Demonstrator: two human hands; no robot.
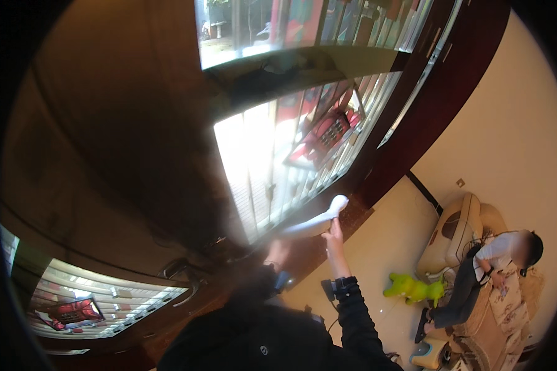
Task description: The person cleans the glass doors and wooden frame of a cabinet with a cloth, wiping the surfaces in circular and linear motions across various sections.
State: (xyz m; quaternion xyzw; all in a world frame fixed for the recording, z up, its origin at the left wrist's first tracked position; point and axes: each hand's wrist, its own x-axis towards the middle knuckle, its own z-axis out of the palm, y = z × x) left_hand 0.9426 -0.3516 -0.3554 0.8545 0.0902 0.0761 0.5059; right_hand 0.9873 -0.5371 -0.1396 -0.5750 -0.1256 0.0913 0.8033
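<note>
A long white item, perhaps a cloth or bag, has a rounded, bunched right end. It is held out over the dark red-brown window sill. My right hand grips it from beneath, fingers against its underside near the bunched end. At its other end is my left hand, blurred and partly in shadow, so its grip on the item is unclear. A barred window stands just beyond both hands. Dark sleeves and wrist-worn devices show on both arms.
Another person sits on a patterned sofa at the right. A lime-green toy lies on the tiled floor by their feet. At lower left is a second barred window. A dark wooden panel fills the left.
</note>
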